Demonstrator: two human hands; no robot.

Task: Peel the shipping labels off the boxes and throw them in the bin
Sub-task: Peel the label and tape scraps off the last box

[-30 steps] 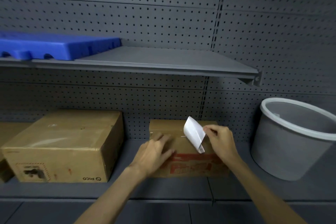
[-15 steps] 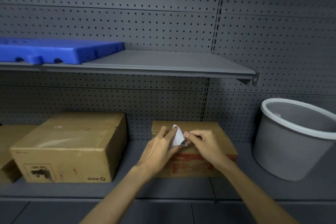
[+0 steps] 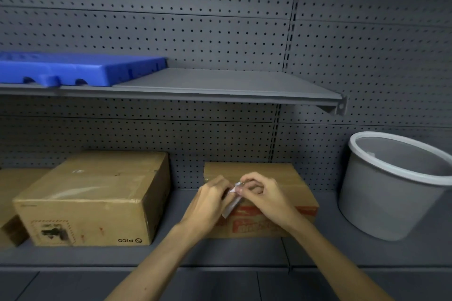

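Folded smaller now, the white label (image 3: 231,203) sits pinched between left hand (image 3: 209,201) and right hand (image 3: 265,199) over the red-printed box (image 3: 291,178); grey bin (image 3: 381,205) well right.

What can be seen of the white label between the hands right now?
The label is a small white paper piece, folded or crumpled into a narrow strip, mostly hidden. It is off the box surface, held above the small cardboard box. The left hand and right hand both pinch it; its lower end hangs free. No print is legible.
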